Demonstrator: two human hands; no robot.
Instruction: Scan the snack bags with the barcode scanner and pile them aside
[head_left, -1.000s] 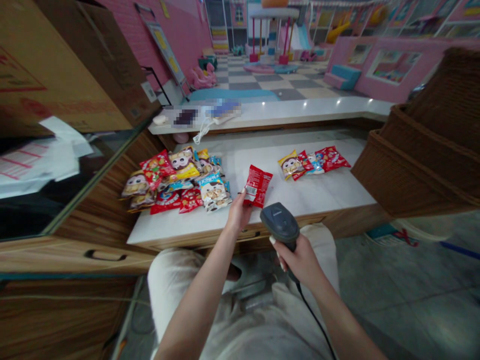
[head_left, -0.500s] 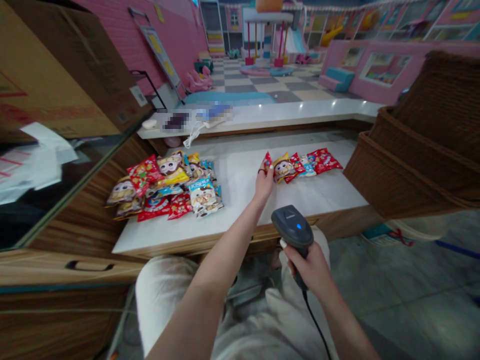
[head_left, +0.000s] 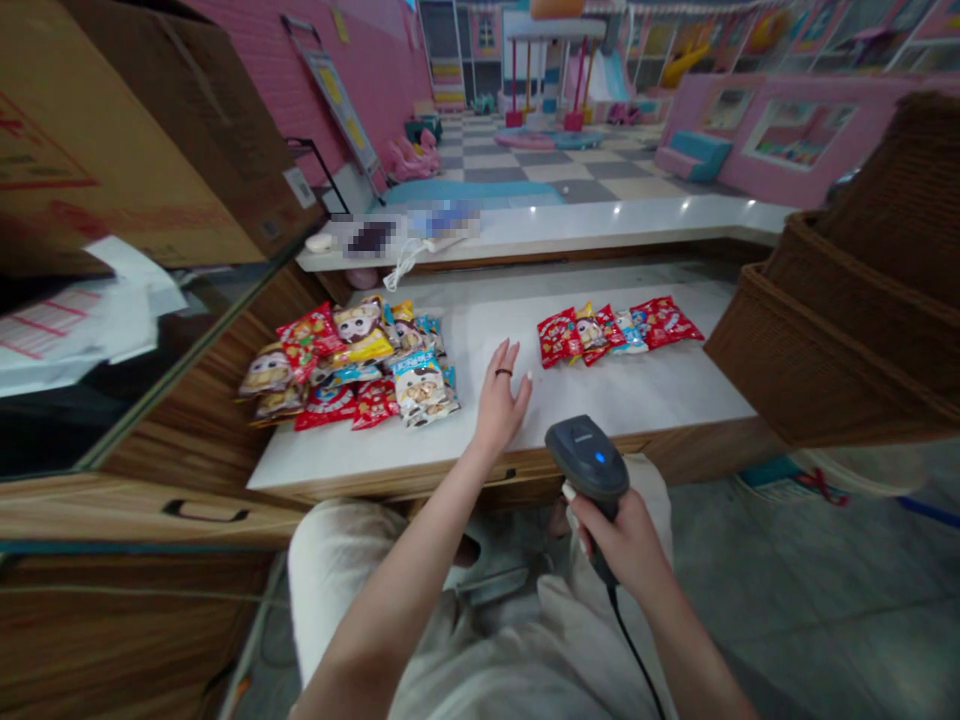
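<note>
My left hand (head_left: 503, 398) is open above the white desk top (head_left: 487, 320), fingers apart and nothing in them. To its right lies a row of snack bags, with a red snack bag (head_left: 557, 338) at the near end and another red bag (head_left: 666, 322) at the far end. On the left is a heap of red, yellow and blue snack bags, a blue-and-white one (head_left: 418, 386) nearest the hand. My right hand (head_left: 621, 535) grips a dark barcode scanner (head_left: 587, 455) with a blue light on top; its cable hangs down over my lap.
Stacked brown wicker baskets (head_left: 840, 340) stand at the right edge of the desk. A cardboard box (head_left: 135, 150) and papers (head_left: 97, 310) rest on the left counter. A raised white ledge (head_left: 555, 228) runs along the back, with a white cable (head_left: 403, 265) on it.
My left hand has let go of the red snack bag at the row's left end and moved left, toward the heap. The scanner stays in my right hand.
</note>
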